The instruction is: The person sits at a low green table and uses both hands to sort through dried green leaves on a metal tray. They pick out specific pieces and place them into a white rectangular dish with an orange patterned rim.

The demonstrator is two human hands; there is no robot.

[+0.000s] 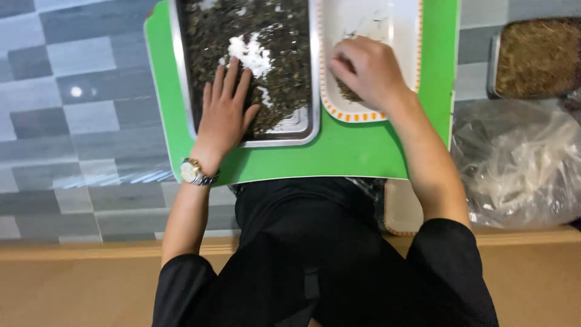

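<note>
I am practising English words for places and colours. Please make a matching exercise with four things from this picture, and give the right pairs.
Things:
1. metal tray
2. white plate with orange rim
3. left hand
4. clear plastic bag

Descriptions:
A. crumpled, to the right of the green board
B. lies flat on the dark dried leaves
C. holds dark dried leaves and some white bits
D. under the right hand, on the green board

Pairs: 1-C, 2-D, 3-B, 4-A

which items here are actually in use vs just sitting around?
In use: left hand flat on dark dried leaves in steel tray; right hand pinching leaves over white tray; green board.
Idle: brown-filled tray, clear plastic bag.
</note>
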